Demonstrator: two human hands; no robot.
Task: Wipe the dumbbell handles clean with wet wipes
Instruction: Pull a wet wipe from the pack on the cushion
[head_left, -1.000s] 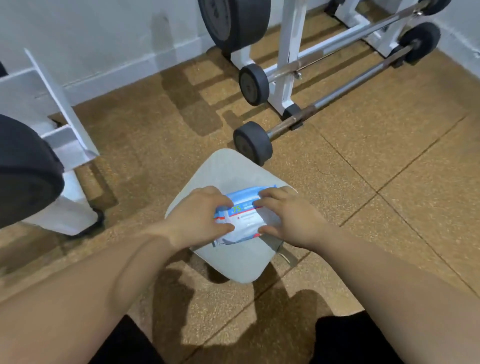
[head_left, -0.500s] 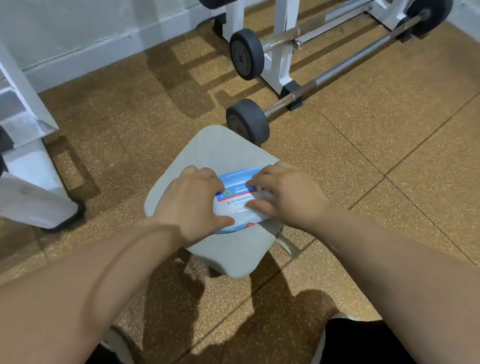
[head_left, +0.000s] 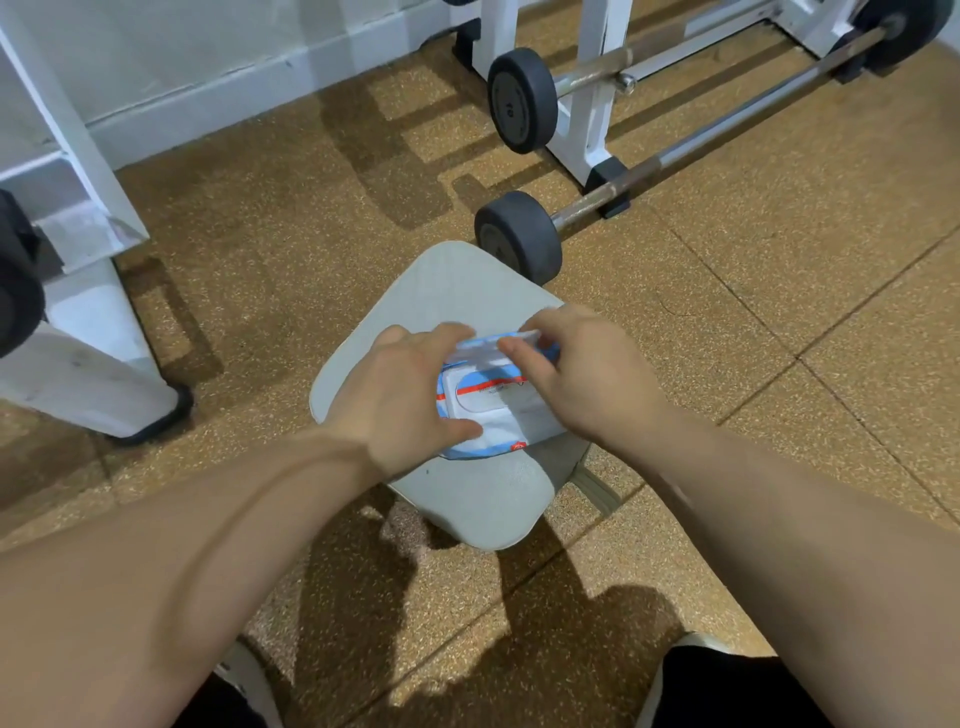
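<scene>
A blue and white wet wipes pack lies on a grey stool seat in the middle of the head view. My left hand grips the pack's left side, thumb at its near edge. My right hand pinches the pack's white lid flap and holds it lifted at the far edge. A long bar with black end weights lies on the floor just beyond the stool, its steel handle running up to the right. A second weighted bar rests behind it.
A white metal rack stands between the two bars at the top. Another white frame with a black plate stands on the left. The floor is brown speckled rubber tile. My black-clad knees sit at the bottom edge.
My right hand has lifted the lid flap of the pack up and away. The camera has tilted down and moved closer. My left hand still holds the pack.
</scene>
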